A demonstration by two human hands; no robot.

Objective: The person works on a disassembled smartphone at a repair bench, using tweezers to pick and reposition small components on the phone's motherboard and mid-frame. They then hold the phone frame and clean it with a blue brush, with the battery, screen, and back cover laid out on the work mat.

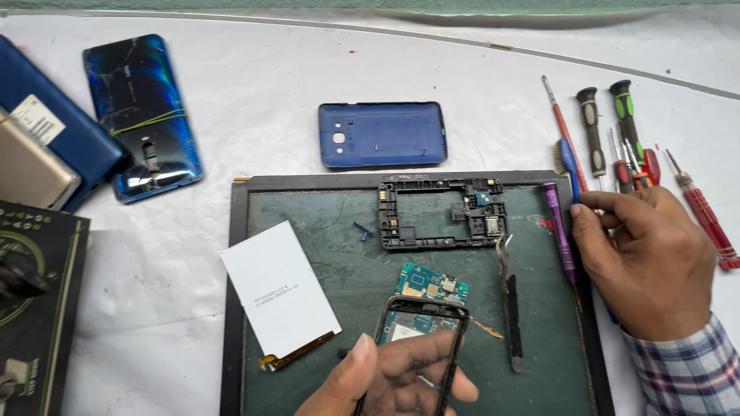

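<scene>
The left hand (393,377) grips a stripped phone frame (420,339) at the near edge of the green work mat (432,254), fingers curled round its lower end and thumb pressed against its left side. The frame stands roughly upright in that grip, its long axis running from the person out toward the far side of the mat, open face turned up to the camera. Just beyond its top end, on the mat, lies a small teal circuit board (432,283).

The right hand (647,258) rests at the mat's right edge, fingers loosely bent and grasping nothing that shows; the fingertips touch down near a purple-handled screwdriver (559,231) lying along that edge. Beyond the right edge, screwdrivers with black, green and red handles (617,131) are spread on the worktop (254,100).

On the mat, tweezers (509,300) lie lengthwise right of the frame, a black inner midframe (442,214) sits near the far edge, and a white display panel with a ribbon (279,289) lies to the left. Past the far edge rests a blue back cover (382,135); far left of the mat lies a cracked blue phone (142,115).

The risk, as I judge it — the frame is held by one end only, so a twist or squeeze could bend it, or let it slip onto the circuit board. The display's ribbon sits near the left wrist and could snag.
</scene>
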